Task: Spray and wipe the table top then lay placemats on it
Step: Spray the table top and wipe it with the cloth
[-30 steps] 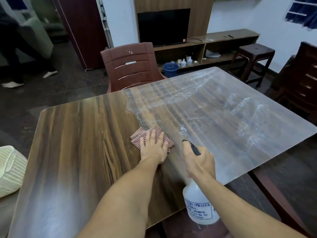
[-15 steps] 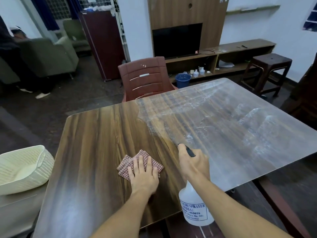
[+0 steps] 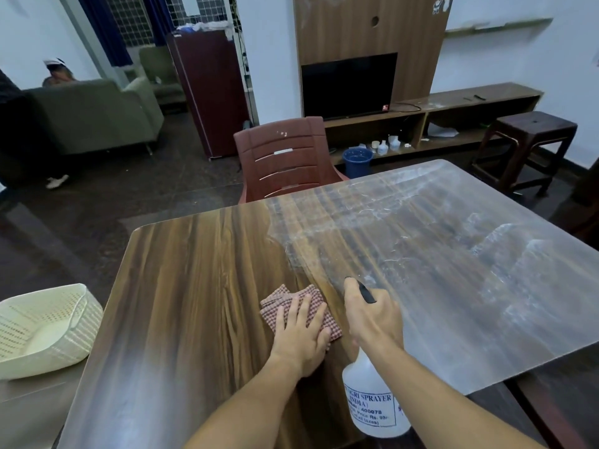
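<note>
Left hand [image 3: 303,335] flat, palm down, fingers spread and pointing away, forearm reaching in from below. Right hand [image 3: 372,314] raised just beside it, closed in a grip, knuckles up, thumb forward, forearm angling in from lower right.

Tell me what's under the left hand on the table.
A folded red-checked cloth lies under the left hand, pressed flat on the wooden table top. Its far and side edges stick out past the fingers; the part beneath the palm is covered.
</note>
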